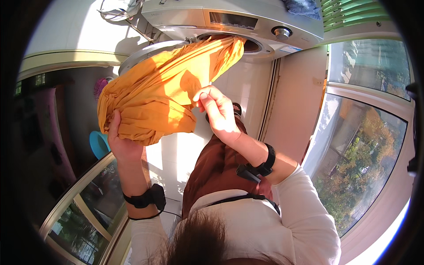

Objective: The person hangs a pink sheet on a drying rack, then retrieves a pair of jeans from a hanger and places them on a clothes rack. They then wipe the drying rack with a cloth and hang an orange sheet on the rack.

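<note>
A long orange cloth (159, 82) stretches from the round door opening (253, 45) of a front-loading washing machine (185, 16) towards me. My left hand (124, 142) grips its near left end, thumb on top and the other fingers hidden beneath the folds. At the cloth's right edge is my right hand (218, 112), thumb and forefinger drawn together and the other fingers curled. Whether a bit of fabric is pinched there cannot be made out. The far end of the cloth is still inside the drum. Partly behind the cloth, the round washer door (139, 54) stands swung out to the left.
A blue cloth (303, 8) lies on top of the washer. Left are a sliding glass door frame (78, 192) and a turquoise plastic basin (98, 144). Windows (361, 159) line the right side. White floor tiles (172, 155) and my sandalled foot (237, 109) show below.
</note>
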A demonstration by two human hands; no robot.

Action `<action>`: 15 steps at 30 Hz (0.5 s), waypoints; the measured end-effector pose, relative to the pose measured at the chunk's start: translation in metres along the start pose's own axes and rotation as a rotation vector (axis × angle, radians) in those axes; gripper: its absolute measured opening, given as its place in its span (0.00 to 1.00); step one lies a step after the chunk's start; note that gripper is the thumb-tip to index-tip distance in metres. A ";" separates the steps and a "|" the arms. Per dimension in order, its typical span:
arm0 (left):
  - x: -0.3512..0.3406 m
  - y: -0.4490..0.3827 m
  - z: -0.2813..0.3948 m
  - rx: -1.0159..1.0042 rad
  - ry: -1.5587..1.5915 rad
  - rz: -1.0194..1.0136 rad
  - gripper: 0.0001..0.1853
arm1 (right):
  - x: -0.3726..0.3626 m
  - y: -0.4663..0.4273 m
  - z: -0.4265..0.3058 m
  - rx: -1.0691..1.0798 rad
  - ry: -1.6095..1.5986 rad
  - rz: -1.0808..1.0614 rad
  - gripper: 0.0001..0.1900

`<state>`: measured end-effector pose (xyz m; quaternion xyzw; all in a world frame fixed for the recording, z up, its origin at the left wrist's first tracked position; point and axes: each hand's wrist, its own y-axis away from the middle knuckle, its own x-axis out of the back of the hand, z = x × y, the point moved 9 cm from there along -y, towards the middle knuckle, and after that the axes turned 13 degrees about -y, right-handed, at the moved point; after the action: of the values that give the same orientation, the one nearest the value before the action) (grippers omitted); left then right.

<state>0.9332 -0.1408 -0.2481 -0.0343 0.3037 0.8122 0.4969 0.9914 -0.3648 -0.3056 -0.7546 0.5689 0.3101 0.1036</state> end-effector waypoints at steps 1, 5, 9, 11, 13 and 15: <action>-0.013 -0.003 0.008 0.022 0.087 -0.103 0.25 | 0.042 0.002 0.054 -0.250 0.052 0.102 0.20; -0.070 0.004 0.027 -0.073 0.172 -0.501 0.27 | 0.049 0.073 0.214 -1.203 -0.664 0.199 0.46; -0.003 -0.004 0.050 -0.280 -0.034 -0.499 0.26 | 0.021 -0.034 0.217 -0.634 -1.293 0.296 0.46; 0.021 -0.013 0.058 -0.298 -0.136 -0.429 0.26 | 0.034 -0.076 0.152 -0.107 -1.600 0.050 0.37; 0.024 -0.023 0.064 -0.285 -0.240 -0.275 0.27 | 0.094 -0.082 0.153 0.059 -1.402 0.483 0.27; 0.048 -0.047 0.055 -0.075 -0.191 -0.246 0.25 | 0.148 -0.053 0.114 0.195 -1.198 0.600 0.23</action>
<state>0.9615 -0.0591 -0.2419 -0.0122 0.2180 0.7556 0.6176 1.0244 -0.4064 -0.4929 -0.2491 0.6236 0.6373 0.3781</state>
